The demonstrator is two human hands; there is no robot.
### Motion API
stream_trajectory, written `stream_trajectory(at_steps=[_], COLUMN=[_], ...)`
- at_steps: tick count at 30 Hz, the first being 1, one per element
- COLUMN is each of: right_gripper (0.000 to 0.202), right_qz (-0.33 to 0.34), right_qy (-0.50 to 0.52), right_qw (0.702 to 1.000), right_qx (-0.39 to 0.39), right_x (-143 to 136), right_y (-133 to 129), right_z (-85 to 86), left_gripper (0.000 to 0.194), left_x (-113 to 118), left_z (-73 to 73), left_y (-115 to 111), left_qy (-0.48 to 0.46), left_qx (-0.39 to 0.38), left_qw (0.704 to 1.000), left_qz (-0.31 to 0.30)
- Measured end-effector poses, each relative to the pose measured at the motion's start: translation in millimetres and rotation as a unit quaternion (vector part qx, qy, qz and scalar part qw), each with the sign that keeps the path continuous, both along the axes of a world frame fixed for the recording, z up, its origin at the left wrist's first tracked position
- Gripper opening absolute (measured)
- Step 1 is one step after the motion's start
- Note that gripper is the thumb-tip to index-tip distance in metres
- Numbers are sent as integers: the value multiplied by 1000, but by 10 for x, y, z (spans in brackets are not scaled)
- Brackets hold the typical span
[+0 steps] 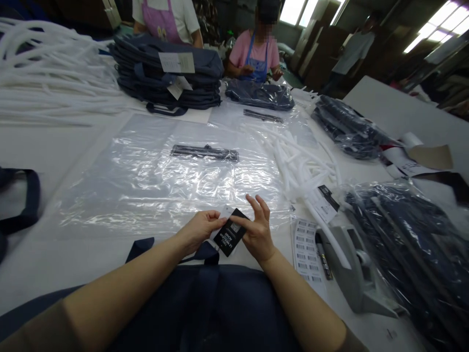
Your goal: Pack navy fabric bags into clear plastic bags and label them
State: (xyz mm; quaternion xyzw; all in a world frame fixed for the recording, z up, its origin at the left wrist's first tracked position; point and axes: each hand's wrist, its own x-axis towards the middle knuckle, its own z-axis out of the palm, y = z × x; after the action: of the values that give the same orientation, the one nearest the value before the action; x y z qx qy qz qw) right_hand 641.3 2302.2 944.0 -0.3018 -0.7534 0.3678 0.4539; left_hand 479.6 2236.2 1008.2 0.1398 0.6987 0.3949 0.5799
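A black hang tag (230, 233) with white print is held up in front of me, with a pale tag partly behind it. My left hand (198, 229) pinches the tags at their left edge between thumb and fingers. On the other side, the thumb and index finger of my right hand (259, 232) close on the black tag, while other fingers stand raised. Below lies a dark navy bag (220, 303), its handle (207, 252) just under my hands. A large clear plastic bag (146, 181) with a dark printed strip lies flat beyond them.
A tape dispenser (361, 274), a marker (324, 256) and a barcode label sheet (306, 249) are at right, beside plastic-wrapped bags (410, 244). White tubes (300, 161) lie mid-table, more at far left. Navy bags (168, 73) are stacked behind. Two people stand across the table.
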Motion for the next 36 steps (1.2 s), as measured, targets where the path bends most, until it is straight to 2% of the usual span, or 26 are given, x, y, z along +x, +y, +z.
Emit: stream_trajectory(at_steps=[1, 2, 4, 6, 7, 11, 16, 20, 23, 25, 27, 29, 31, 34, 36], right_gripper=[28, 34, 52, 61, 57, 30, 28, 37, 40, 31, 18, 14, 16, 18, 18], right_qz=[-10, -3, 45, 91, 96, 52, 17, -17, -34, -34, -34, -37, -41, -14, 16], right_qy=[19, 41, 75, 88, 96, 141, 135, 113, 93, 48, -7, -45, -59, -53, -48], right_qw=[993, 972, 892, 822, 807, 802, 816, 851, 894, 922, 932, 926, 910, 890, 888], right_qx=[-114, -233, -443, -555, -575, -578, -562, -513, -436, -383, -360, -374, -408, -453, -457], right_x=[11, 13, -25, -123, -184, -341, -211, -94, -59, -43, -28, -22, -45, -166, -302], right_y=[-21, -44, -97, -150, -173, -217, -228, -274, -323, -353, -373, -369, -328, -197, -93], right_z=[12, 28, 60, 78, 79, 42, -23, -22, 30, 80, 129, 176, 225, 319, 387], left_gripper=[45, 47, 50, 51, 52, 56, 60, 54, 43, 37, 33, 28, 25, 24, 24], left_x=[11, 9, -14, -30, -31, -24, -72, -127, -160, -159, -123, -55, 26, 110, 118], left_z=[-30, -53, -82, -90, -89, -102, -218, -324, -361, -341, -284, -207, -139, -97, -115], left_y=[-32, -65, -120, -151, -160, -186, -252, -314, -371, -403, -422, -424, -417, -415, -420], left_qy=[7, 14, 33, 48, 52, 72, 124, 188, 254, 302, 349, 378, 371, 316, 278], left_qx=[7, 12, 19, 27, 31, 38, 32, 54, 71, 76, 82, 96, 117, 150, 167], left_qw=[999, 998, 992, 988, 986, 980, 964, 954, 945, 936, 923, 914, 918, 937, 945], left_qz=[32, 64, 118, 147, 154, 182, 235, 229, 193, 164, 138, 111, 72, -2, -34])
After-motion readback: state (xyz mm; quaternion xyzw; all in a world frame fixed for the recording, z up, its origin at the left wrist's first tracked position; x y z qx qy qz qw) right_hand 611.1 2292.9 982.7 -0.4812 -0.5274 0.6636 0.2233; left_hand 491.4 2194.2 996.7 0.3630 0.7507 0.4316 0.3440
